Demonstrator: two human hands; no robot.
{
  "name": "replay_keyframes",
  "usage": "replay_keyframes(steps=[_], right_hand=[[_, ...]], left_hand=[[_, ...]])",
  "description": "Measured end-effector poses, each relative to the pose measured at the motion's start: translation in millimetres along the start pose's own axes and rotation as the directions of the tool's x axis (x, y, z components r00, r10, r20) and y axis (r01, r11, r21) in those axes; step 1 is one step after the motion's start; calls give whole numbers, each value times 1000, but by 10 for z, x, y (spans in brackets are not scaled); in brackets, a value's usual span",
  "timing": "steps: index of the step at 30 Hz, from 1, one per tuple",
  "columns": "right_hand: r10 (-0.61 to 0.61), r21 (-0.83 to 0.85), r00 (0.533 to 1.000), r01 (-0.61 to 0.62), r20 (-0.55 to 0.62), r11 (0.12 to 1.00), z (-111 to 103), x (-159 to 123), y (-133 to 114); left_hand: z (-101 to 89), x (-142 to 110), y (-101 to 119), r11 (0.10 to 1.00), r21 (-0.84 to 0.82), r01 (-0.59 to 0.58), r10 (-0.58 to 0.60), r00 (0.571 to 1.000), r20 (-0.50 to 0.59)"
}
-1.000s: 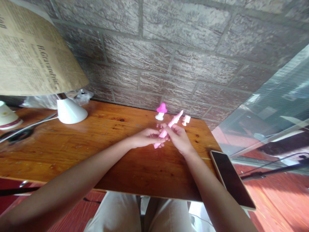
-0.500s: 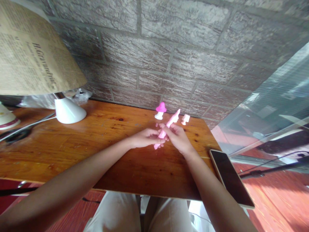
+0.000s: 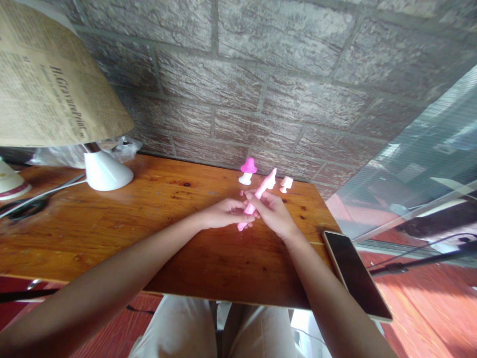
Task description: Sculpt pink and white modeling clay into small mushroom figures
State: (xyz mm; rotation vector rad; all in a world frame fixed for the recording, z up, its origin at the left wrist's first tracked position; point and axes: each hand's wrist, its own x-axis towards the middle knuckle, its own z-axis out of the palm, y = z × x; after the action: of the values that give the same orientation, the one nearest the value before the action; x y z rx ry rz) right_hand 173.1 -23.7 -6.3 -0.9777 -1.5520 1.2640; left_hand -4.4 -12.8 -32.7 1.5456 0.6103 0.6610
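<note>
Both hands hold a long pink piece (image 3: 261, 189) that looks like modelling clay, slanting up to the right above the table, with a bumpy, notched upper end. My left hand (image 3: 225, 213) grips its lower end between thumb and fingers. My right hand (image 3: 274, 209) pinches it around the middle, thumb on top; some fingertips are hidden behind it. Just beyond stands a small mushroom figure (image 3: 248, 171) with a bright pink cap and white stem. To the right of the long piece is a small pale pink shaped piece (image 3: 286, 184). A tiny pink bit (image 3: 242, 193) shows near my fingers.
On the wooden table (image 3: 167, 248) at left stand a lamp (image 3: 108, 171) with a newsprint shade, black-handled scissors (image 3: 28, 208) and a paper cup (image 3: 11, 181). A phone or tablet (image 3: 356, 273) lies at the right edge. A brick-patterned wall (image 3: 238, 99) rises behind.
The pink piece's upper end has swung slightly left and turned, so its notched side shows more. Both hands keep their grip in nearly the same place. The view has shifted a little.
</note>
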Motion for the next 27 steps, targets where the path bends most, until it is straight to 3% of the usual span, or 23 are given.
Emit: replay_keyframes(steps=[11,27], right_hand=[[-29,-88,1000,28,-10,996,12,-16,-20],[17,-68,999,-20,-48,997,29,-21,-61]], left_hand=[[-3,0,-20,1000,-3,10,-10,1000,-5],[9,-3,15,1000,-2,18,-18,1000,-9]])
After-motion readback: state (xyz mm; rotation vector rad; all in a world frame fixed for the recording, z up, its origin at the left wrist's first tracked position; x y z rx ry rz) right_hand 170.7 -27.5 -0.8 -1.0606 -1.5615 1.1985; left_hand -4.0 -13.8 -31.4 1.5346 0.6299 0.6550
